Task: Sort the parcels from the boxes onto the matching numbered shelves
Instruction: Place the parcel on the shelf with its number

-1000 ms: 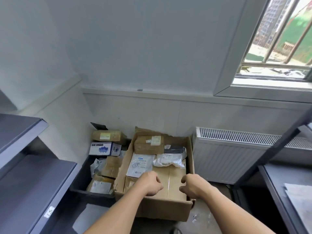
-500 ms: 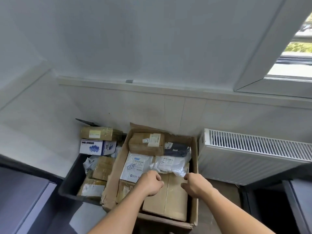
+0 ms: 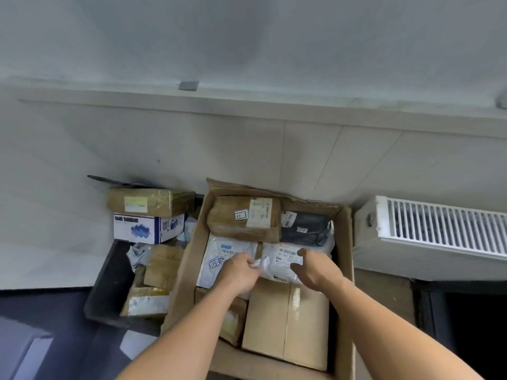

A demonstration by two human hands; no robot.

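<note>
The bag in the middle of the box looks light, soft and slippery, likely to sag, so both ends are the best hold: the left hand pinches one edge, the right hand lays spread fingers on the other.

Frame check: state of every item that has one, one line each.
cardboard box, open, holds parcels.
white poly bag, lying on top of the pile, left edge pinched.
left hand, pinches the bag's edge.
right hand, on the bag, grip unclear.
sealed carton, taped shut, lying flat.
brown parcel, wrapped, labels facing up.
black bin, open, holds parcels.
</note>
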